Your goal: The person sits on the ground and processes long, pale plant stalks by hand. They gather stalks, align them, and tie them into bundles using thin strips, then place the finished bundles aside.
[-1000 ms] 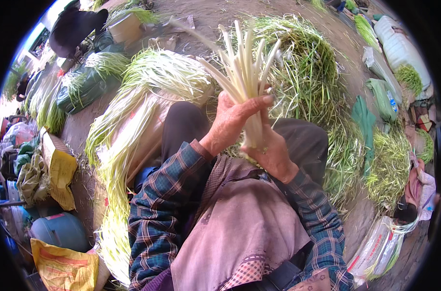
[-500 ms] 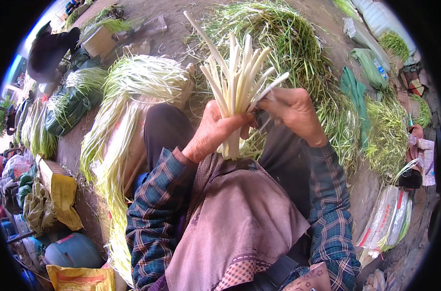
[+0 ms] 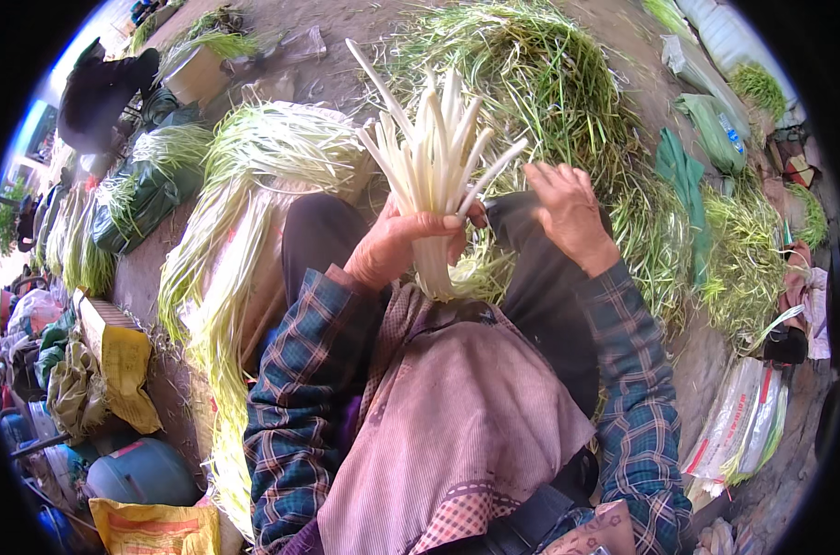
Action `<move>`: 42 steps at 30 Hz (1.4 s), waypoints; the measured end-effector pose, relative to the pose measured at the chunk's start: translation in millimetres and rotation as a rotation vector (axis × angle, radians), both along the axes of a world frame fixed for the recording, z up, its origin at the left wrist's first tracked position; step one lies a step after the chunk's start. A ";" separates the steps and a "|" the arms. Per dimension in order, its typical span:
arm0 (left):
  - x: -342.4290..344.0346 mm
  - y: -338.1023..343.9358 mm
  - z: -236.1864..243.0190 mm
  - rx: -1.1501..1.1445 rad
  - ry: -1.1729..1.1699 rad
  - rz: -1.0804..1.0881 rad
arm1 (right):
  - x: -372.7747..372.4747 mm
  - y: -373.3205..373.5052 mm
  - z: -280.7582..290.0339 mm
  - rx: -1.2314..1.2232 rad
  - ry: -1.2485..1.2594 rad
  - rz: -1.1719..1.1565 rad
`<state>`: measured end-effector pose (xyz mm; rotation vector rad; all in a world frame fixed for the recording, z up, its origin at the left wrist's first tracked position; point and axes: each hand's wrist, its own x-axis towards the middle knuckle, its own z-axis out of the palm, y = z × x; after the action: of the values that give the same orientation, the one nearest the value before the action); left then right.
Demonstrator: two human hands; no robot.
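Observation:
A bunch of pale, cream-white stalks point(image 3: 438, 139) stands fanned out at the top above my lap, wrapped by my left hand point(image 3: 387, 245) around its lower part. My right hand point(image 3: 568, 208) is just to the right of the bunch, apart from it, with loosely spread fingers and nothing visible in them. A pink cloth apron point(image 3: 438, 416) covers my lap below the bunch. Long pale-green stems point(image 3: 216, 268) lie draped over a pinkish sack at my left.
A large heap of green leaves point(image 3: 549, 92) lies ahead. More greens point(image 3: 743, 277), green bags point(image 3: 711, 134) and a white sack point(image 3: 734, 425) are at the right. Dark green bundles point(image 3: 133, 222), yellow sacks point(image 3: 124, 379) and a blue container point(image 3: 142, 476) are at the left.
My right hand moved from the bunch's base up to a stalk at its upper right, then let go and moved slightly right. My left hand kept its hold.

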<state>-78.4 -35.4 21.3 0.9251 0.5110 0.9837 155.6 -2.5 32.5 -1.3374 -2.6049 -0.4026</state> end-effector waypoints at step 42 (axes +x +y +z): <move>43.0 -6.1 -17.9 0.083 0.367 0.202 | -34.9 -18.4 -2.5 -0.817 1.272 0.219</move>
<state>-35.4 -41.4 3.4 1.1532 0.8921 1.0263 120.7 -21.0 30.0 -0.8801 -1.6928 1.2424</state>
